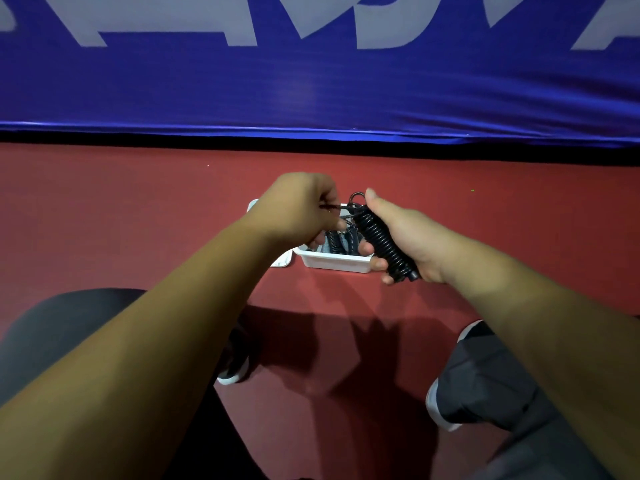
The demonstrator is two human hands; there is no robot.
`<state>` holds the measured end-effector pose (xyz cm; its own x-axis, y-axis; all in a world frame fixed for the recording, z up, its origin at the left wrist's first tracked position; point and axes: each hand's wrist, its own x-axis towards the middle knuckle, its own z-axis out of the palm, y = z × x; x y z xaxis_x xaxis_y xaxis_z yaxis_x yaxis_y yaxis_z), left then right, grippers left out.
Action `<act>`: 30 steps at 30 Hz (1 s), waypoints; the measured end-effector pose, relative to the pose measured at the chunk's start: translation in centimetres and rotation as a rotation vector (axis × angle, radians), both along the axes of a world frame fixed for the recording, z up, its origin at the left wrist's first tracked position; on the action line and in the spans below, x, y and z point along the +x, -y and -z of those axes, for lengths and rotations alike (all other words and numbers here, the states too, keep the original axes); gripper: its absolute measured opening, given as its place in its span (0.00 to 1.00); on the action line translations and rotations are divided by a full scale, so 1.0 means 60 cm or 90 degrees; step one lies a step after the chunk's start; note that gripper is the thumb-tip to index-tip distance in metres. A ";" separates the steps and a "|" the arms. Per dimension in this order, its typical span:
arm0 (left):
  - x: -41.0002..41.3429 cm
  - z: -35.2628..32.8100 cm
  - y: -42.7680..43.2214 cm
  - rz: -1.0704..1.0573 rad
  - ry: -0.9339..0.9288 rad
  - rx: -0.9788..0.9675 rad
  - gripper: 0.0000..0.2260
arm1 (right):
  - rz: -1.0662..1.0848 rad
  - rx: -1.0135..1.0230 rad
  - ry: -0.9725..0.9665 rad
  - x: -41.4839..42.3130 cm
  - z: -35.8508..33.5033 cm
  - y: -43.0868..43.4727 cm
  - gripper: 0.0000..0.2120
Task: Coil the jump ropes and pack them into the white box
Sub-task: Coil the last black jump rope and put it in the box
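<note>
Crouches on a red floor point(138, 209), facing a blue banner point(311, 91) with pale letters.

Grips a black ribbed handle point(384, 240) in the right hand point(405, 233), with all four fingers curled round it from below and the thumb laid straight along its upper end. Holds it tilted, top end away and toward the left, bottom end poking out past the little finger. Shows a dark loop at that top end, just beside the thumb tip.

Pinches a thin rope point(332, 207) with the left hand point(298, 206), knuckles up and fingers curled in tight. Keeps that hand near the handle's top, apart from the right hand. Cannot tell how the strands between the two hands run.

Works right above a white box point(337, 263) set on the floor, with both hands over its rim. Has more black ribbed handles point(334, 240) already lying inside it, partly hidden by the fingers.

Leaves a white piece point(281, 262) touching the box's left side, mostly covered by the left forearm.

Wears dark trousers point(69, 323) and white-soled shoes point(233, 372), planted either side of the shadowed floor nearest the camera.
</note>
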<state>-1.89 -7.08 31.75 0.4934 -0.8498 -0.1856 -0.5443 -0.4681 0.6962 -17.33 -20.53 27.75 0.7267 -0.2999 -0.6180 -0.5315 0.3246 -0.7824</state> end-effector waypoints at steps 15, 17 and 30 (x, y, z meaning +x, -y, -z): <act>-0.024 0.034 0.013 -0.388 -0.583 -0.224 0.10 | 0.033 -0.233 0.095 0.010 -0.002 -0.023 0.09; -0.030 0.038 0.014 -0.431 -0.636 -0.231 0.08 | 0.023 -0.256 0.092 0.008 -0.002 -0.026 0.07; -0.036 0.044 0.037 -0.344 -0.448 -0.216 0.04 | 0.011 -0.333 0.080 0.002 0.011 -0.028 0.09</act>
